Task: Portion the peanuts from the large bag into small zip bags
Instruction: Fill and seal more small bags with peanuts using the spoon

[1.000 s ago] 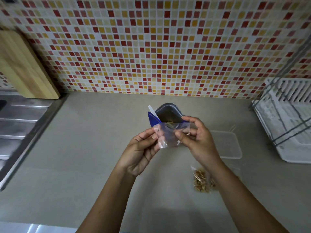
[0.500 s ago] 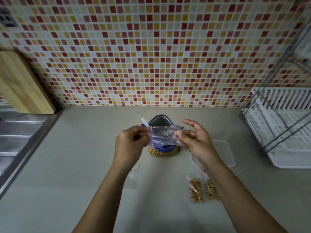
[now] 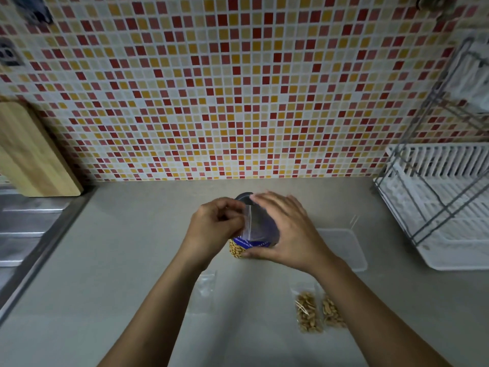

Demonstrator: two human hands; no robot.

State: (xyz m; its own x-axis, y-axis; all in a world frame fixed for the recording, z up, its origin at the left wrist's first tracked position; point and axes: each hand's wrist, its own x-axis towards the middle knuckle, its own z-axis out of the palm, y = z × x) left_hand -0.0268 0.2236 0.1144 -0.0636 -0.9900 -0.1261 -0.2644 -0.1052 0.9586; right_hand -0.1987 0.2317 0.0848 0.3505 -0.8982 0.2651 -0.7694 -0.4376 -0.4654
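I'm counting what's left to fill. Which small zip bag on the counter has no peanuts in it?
The flat clear bag below the left hand; the two bags by the right forearm hold peanuts.

Large peanut bag [image 3: 251, 243]: I see a blue band with one line of pale lettering, upside down from my view and too blurred to read.
Small zip bag [image 3: 250, 223] in front of it: clear, I find no print.
Filled zip bags [image 3: 308, 312]: no labels I can make out.
Wall outlet [image 3: 9, 55]: no legible marking.
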